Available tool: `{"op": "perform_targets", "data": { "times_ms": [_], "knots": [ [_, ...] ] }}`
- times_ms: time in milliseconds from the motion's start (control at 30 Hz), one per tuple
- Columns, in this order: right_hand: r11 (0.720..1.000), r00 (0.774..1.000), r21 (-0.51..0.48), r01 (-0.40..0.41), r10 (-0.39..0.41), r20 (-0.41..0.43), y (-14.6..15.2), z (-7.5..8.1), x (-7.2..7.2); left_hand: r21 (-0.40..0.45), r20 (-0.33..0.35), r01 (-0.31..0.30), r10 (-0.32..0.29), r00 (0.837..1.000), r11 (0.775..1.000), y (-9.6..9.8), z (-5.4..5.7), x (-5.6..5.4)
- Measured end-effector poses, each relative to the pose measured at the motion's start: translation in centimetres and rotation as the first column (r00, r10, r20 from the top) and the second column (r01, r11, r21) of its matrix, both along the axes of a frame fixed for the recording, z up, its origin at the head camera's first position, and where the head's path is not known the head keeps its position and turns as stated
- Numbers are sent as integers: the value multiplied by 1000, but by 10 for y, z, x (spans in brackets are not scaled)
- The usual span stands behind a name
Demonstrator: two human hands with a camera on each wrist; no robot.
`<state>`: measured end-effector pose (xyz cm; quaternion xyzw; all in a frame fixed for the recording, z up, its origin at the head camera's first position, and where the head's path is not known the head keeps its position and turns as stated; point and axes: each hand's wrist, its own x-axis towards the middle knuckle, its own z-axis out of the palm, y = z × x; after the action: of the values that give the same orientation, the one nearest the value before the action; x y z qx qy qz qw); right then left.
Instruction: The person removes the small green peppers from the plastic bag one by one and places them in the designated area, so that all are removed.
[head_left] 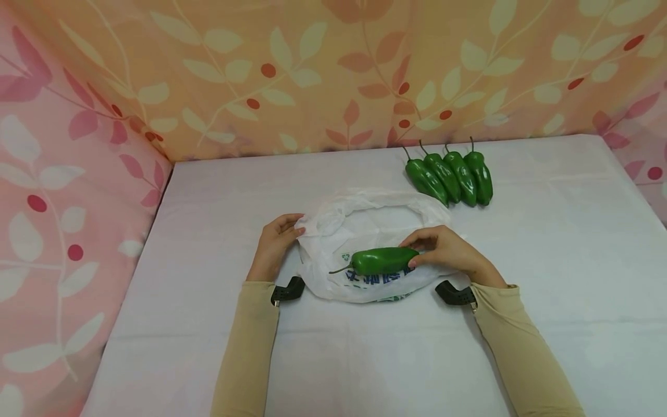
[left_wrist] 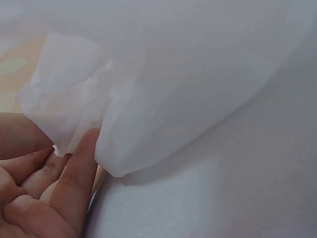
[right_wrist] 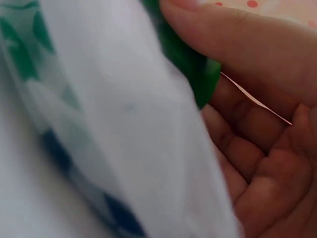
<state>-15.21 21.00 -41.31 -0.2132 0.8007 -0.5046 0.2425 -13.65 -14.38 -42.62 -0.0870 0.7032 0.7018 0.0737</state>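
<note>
A white plastic bag [head_left: 321, 255] with blue and green print lies on the table, its mouth spread toward the far side. My left hand [head_left: 273, 246] pinches the bag's left edge between thumb and fingers; the left wrist view shows the thin film [left_wrist: 74, 104] there. In my right hand [head_left: 450, 252] is a long green pepper [head_left: 383, 260], gripped at its blunt right end, stem pointing left. It lies over the printed part of the bag. From the right wrist, bag film partly hides the pepper [right_wrist: 200, 79]; how far inside it is, I cannot tell.
Several more green peppers [head_left: 450, 176] lie side by side beyond the bag, at the table's back right, stems pointing away. A white cloth [head_left: 365, 359] covers the table. Patterned fabric [head_left: 292, 75] hangs behind it and at both sides.
</note>
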Motion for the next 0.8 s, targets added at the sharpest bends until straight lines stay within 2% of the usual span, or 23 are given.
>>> {"op": "perform_targets", "data": {
  "times_ms": [200,433,633,800],
  "knots": [
    [999,1000,-23,28,-28,-9,1,-1,1,2,-4,-1,1,1000,1000,1,-1,1],
    [993,989,-58,106,-111,-95,4,0,-1,3,-16,7,-7,1000,1000,2,-1,0],
    [962,966,-148,231,-245,-79,6,5,1,5,-3,4,-4,1000,1000,2,-1,-1],
    [934,945,-194,301,-320,-74,8,8,2,-14,12,-2,2,1000,1000,1,-1,-1]
  ]
}}
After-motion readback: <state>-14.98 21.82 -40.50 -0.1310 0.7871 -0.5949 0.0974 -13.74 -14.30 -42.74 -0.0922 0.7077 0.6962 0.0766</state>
